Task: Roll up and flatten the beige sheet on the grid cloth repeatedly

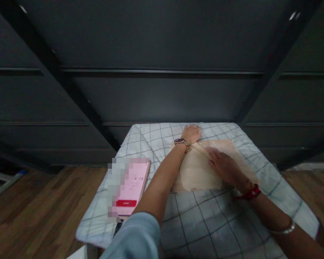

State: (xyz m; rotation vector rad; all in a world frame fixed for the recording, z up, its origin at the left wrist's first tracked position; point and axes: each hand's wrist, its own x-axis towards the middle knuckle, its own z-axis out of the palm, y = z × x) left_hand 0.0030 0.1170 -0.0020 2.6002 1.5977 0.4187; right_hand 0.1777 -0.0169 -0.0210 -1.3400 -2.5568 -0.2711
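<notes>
A thin cream sheet (197,171), cloth or paper I cannot tell, lies on a larger peach-tan piece (244,163) on the checked tablecloth. My left hand (192,134) rests palm down at the far edge of the cream sheet, fingers foreshortened and pointing away. Creases run across the sheet near that wrist, which wears a watch (180,141). Lying flat with extended fingers, my right hand (224,163) touches the right part of the cream sheet. A red band (251,192) and a silver bangle (282,228) circle my right arm.
A white checked cloth (197,219) covers the table. To the left lies a phone (133,187) with a pink screen, partly pixelated. Dark panels (162,97) stand right behind the table's far edge. Wooden floor (78,194) shows on both sides.
</notes>
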